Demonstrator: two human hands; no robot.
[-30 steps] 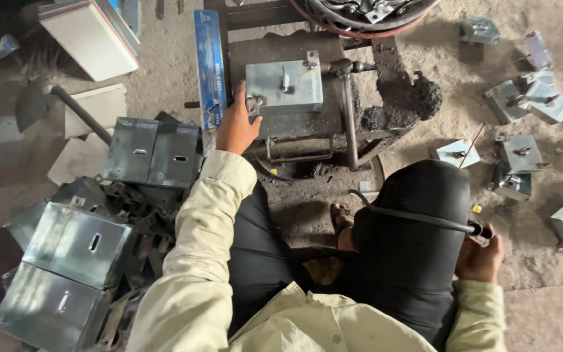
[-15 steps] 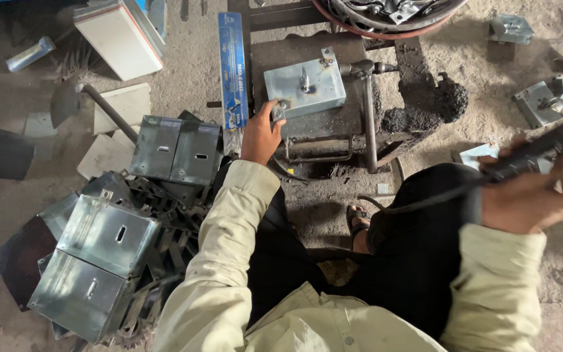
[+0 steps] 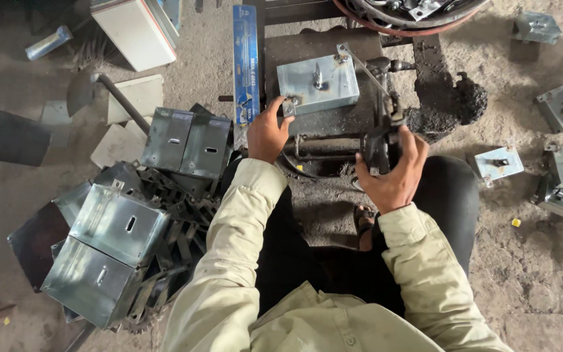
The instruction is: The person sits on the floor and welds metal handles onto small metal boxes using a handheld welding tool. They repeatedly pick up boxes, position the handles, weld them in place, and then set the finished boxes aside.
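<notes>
While the galvanized metal box (image 3: 318, 83) sits flat on the dark steel desk (image 3: 294, 49) at the top middle of the view, the left hand (image 3: 267, 133) pinches a small tab at its lower-left corner, fingers (image 3: 280, 107) clenched on it. Big change from a moment back: the right hand (image 3: 392, 173) was out wide holding a long black rod, and now it's come in and is wrapped around the black clamp tool (image 3: 380, 140) just right of the box. So both hands are on the job at the desk now, looks like the box is being pinned for work.

Box's long axis runs left-right, tilted a bit up at the right, flat face up. Blue strip (image 3: 245, 62) stands just beside it; a pile of similar boxes (image 3: 115, 234) sits on the floor left, a few more (image 3: 558, 153) scattered right.
</notes>
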